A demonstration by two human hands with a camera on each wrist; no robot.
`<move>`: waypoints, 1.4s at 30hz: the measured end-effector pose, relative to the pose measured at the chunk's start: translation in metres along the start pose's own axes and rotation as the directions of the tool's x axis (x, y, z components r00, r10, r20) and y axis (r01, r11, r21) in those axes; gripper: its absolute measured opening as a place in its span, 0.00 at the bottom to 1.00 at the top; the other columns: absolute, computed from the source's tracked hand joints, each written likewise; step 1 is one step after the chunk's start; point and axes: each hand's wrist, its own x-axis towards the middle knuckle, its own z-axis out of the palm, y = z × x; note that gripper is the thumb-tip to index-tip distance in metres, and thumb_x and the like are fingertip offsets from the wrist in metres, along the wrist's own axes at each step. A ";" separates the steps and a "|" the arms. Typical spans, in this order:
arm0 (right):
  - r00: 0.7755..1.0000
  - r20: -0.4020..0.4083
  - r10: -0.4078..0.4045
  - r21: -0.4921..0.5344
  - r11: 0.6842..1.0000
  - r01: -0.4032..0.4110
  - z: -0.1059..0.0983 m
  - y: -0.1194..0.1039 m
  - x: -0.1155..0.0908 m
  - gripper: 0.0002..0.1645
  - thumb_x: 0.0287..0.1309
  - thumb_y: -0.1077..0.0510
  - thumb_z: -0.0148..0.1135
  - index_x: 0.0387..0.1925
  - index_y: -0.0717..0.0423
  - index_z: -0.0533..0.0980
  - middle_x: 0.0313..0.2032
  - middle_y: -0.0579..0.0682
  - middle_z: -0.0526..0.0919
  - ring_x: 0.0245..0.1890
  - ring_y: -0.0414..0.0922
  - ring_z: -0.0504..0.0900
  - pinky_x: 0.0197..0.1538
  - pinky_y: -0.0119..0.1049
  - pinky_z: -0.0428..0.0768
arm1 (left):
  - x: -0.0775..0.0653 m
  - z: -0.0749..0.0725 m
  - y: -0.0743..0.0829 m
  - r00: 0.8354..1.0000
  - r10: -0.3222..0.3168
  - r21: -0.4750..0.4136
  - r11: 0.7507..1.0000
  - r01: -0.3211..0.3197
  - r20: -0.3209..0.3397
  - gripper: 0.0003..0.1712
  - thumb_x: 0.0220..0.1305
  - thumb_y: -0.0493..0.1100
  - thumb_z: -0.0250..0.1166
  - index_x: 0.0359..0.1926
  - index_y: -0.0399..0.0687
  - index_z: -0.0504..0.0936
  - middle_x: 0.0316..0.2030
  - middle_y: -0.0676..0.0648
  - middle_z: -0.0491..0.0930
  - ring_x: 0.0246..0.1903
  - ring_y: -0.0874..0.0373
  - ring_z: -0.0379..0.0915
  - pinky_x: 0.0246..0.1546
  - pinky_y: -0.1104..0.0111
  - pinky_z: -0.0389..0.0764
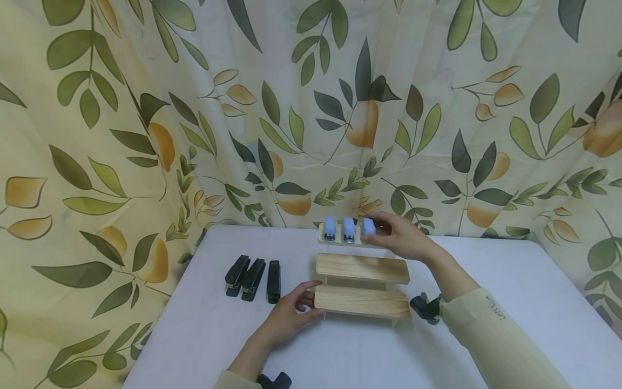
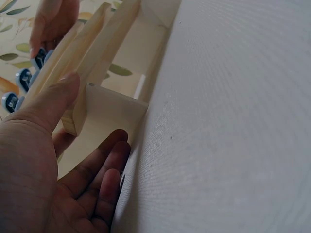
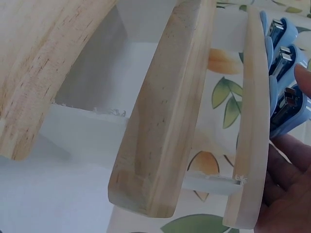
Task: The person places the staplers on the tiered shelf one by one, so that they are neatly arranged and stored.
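A three-tier wooden display stand (image 1: 362, 300) with pale side supports stands on the table. My left hand (image 1: 288, 319) grips the left end of its lowest board, thumb on one face and index finger against the other in the left wrist view. The remaining fingers (image 2: 109, 187) curve loosely beside the support. On the top board (image 3: 252, 121) three small light-blue staplers stand side by side: the left one (image 1: 330, 229), the middle one (image 1: 349, 229) and the right one (image 1: 367, 227). My right hand (image 1: 401, 235) holds the right one between thumb and fingers. The two lower boards are bare.
Left of the stand, several black staplers (image 1: 253, 280) lie in a row on the white-covered table (image 1: 194, 329). A curtain (image 1: 218, 124) with leaves and orange fruit hangs right behind the table's back edge. Dark camera mounts sit at both wrists.
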 end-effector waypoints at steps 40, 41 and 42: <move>0.998 -0.068 0.004 -0.090 0.996 -0.010 -0.014 0.022 -0.029 0.55 0.57 0.41 0.76 0.78 0.56 0.60 0.73 0.61 0.70 0.73 0.63 0.67 0.72 0.71 0.60 | -0.001 -0.001 0.000 1.000 0.007 0.011 1.000 -0.007 0.003 0.36 0.64 0.63 0.71 0.70 0.83 0.68 0.51 0.62 0.82 0.50 0.63 0.76 0.56 0.61 0.77; 0.998 -0.069 0.004 -0.089 0.996 -0.010 -0.014 0.023 -0.030 0.55 0.58 0.41 0.76 0.78 0.56 0.60 0.73 0.62 0.69 0.72 0.64 0.67 0.71 0.72 0.60 | -0.001 -0.001 -0.001 1.000 0.009 0.016 1.000 -0.009 0.002 0.36 0.64 0.63 0.71 0.70 0.83 0.68 0.51 0.62 0.82 0.50 0.63 0.76 0.56 0.61 0.77; 0.997 -0.071 0.008 -0.088 0.996 -0.014 -0.015 0.024 -0.031 0.55 0.58 0.41 0.76 0.78 0.56 0.60 0.73 0.61 0.69 0.72 0.64 0.67 0.71 0.71 0.61 | -0.001 -0.001 0.000 1.000 0.010 0.015 1.000 -0.010 0.001 0.36 0.64 0.63 0.71 0.70 0.83 0.68 0.51 0.62 0.82 0.50 0.64 0.76 0.56 0.61 0.77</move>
